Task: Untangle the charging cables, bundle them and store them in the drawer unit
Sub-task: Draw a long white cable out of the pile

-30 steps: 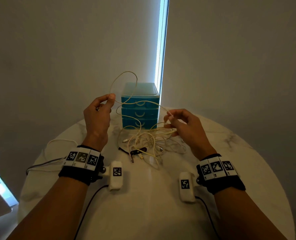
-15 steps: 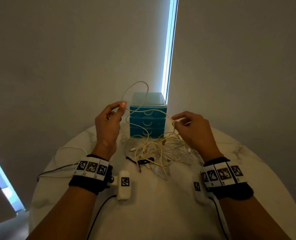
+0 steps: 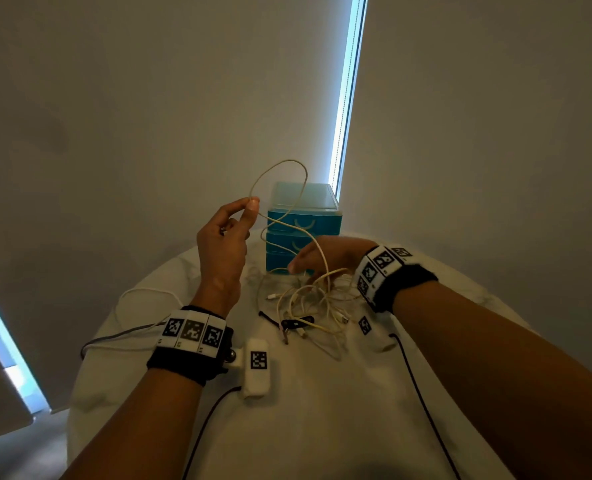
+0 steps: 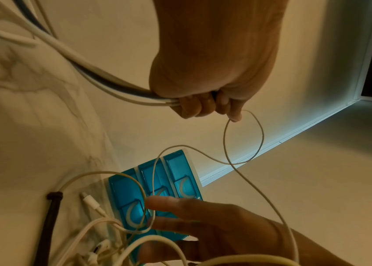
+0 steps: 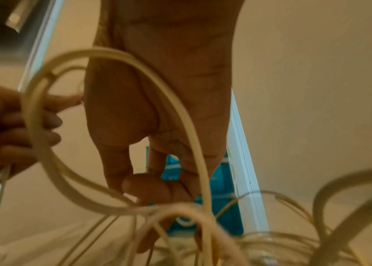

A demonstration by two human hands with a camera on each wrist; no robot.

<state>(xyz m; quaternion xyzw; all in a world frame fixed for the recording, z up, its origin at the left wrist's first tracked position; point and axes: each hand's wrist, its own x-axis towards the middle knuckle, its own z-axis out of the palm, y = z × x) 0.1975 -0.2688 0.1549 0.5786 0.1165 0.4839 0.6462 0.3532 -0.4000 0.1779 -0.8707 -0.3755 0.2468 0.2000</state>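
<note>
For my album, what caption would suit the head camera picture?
Left hand pinches a pale cable aloft while right hand reaches into the tangle before the blue drawer unit.

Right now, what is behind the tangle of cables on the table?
The blue drawer unit stands behind the cable tangle, all three drawers closed. The right hand covers part of its lower front; its contents cannot be seen.

The drawer unit (image 3: 303, 233) at 12 o'clock is bright blue with a pale see-through top and pale curved handles. The cables (image 3: 313, 299) in the middle are cream and white, with little black ties (image 3: 296, 323) at 6 o'clock of the pile. The table (image 3: 322, 410) is white with grey veins. Both wrist bands (image 3: 192, 332) are black, with black-and-white square patterns.
</note>
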